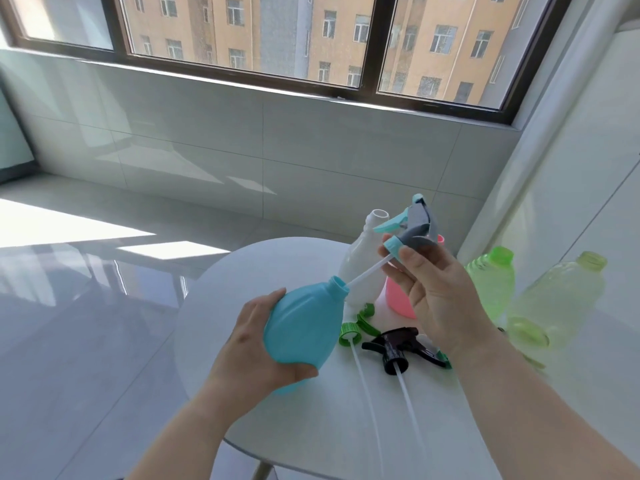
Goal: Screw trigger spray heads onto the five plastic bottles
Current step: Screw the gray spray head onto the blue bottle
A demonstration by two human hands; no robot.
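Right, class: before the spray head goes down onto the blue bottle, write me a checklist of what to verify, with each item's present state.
1. Left hand holds the blue bottle firmly: ok.
2. Bottle neck open, uncapped: ok.
3. Right hand has a grip on the teal and grey spray head at its collar: ok.
4. Dip tube tip inside the neck: ok, just entering.
5. Collar seated squarely on the neck: not ok, far above it and tilted.
6. Thread match between collar and neck: cannot tell.
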